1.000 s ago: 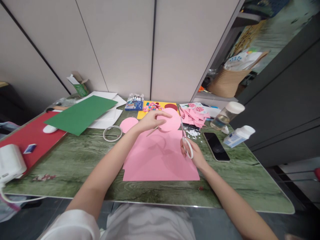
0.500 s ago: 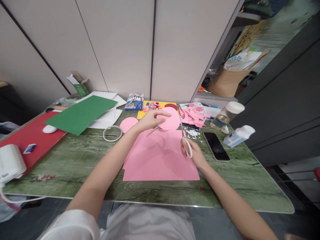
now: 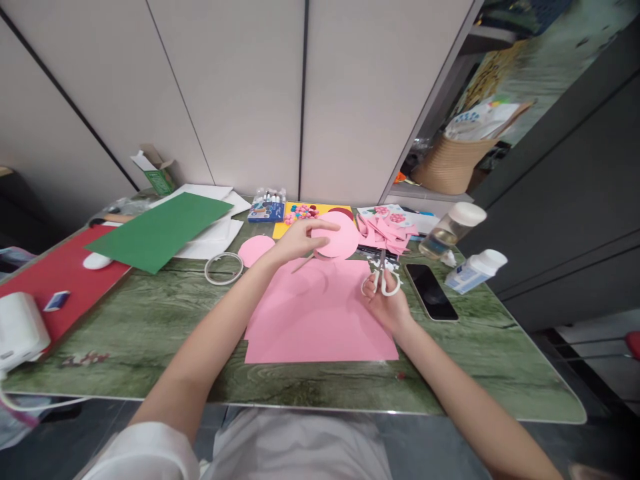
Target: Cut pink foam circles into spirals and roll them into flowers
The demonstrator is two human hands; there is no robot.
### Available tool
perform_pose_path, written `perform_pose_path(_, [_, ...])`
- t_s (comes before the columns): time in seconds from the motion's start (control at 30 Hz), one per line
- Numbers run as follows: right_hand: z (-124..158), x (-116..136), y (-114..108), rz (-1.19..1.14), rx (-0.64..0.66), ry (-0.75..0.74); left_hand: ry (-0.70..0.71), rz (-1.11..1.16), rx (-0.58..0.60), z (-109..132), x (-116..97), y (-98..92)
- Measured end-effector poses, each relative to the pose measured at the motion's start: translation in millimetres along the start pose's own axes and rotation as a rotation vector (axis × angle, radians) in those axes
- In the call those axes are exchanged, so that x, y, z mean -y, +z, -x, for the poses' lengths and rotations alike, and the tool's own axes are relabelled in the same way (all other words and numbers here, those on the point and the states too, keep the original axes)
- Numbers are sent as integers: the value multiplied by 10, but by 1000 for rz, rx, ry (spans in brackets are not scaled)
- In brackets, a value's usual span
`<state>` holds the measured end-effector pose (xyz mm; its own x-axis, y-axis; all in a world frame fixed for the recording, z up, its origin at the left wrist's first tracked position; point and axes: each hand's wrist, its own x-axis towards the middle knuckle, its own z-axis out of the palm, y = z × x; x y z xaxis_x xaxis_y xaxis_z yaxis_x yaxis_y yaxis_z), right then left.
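My left hand [image 3: 303, 239] pinches the left edge of a pink paper circle [image 3: 343, 237], holding it above the table. A thin, narrow strip [image 3: 303, 265] hangs just below those fingers; I cannot tell whether it is joined to the circle. White-handled scissors [image 3: 383, 279] are in my right hand [image 3: 393, 303], blades pointing away and looking closed, to the right of the circle. Beneath both hands lie pink paper sheets [image 3: 320, 327]. Another pink circle [image 3: 256, 250] rests on the table near my left wrist.
Pink paper scraps [image 3: 387, 233] lie at the back right. A phone [image 3: 431, 292], a white bottle [image 3: 475, 271] and a clear jar [image 3: 450, 233] stand or lie rightward. Leftward are a tape roll [image 3: 223, 269], green paper [image 3: 163, 230] and red paper [image 3: 70, 300]. Pompoms [image 3: 301, 213] sit behind.
The scissors have swung away from the circle's right edge and turned in my right hand, so both finger loops now show. My left hand keeps its hold on the circle.
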<state>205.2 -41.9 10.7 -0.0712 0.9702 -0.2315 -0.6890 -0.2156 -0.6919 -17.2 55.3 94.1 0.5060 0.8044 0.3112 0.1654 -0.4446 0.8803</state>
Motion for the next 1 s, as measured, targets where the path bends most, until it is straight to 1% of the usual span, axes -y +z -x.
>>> perform_pose_path(0.07, [-35,13,-48,-67,-34,53,-5,8,0,-1,5,3])
perform_pose_path(0.13, [-60,17,-80,-56,-59,39,-18,21,7,-2,9,3])
perform_pose_path(0.3, [-58,3,-45,37,-67,-137,-25,26,10,-10,26,2])
perform_pose_path(0.37, [-3,6,11,65,-48,-208,13,-28,-29,-13,21,14])
perform_pose_path(0.4, [37,11,41,101,-22,-251,47,-74,-72,-13,13,25])
perform_pose_path(0.43, [82,15,70,189,35,-313,89,-128,-128,-12,3,41])
perform_pose_path(0.5, [176,21,114,407,179,-441,177,-231,-246,-5,-20,81])
perform_pose_path(0.57, [251,15,132,633,293,-507,241,-288,-321,3,-36,127])
perform_pose_path(0.63, [291,-4,133,827,368,-468,274,-282,-352,9,-33,171])
perform_pose_path(0.7, [299,-32,130,936,397,-382,280,-236,-377,7,-7,214])
perform_pose_path(0.8, [289,-67,137,934,374,-320,260,-100,-414,-5,54,284])
perform_pose_path(0.9, [293,-74,152,910,354,-330,225,52,-431,-5,90,369])
perform_pose_path(1.0, [300,-66,153,892,335,-340,176,141,-457,24,67,460])
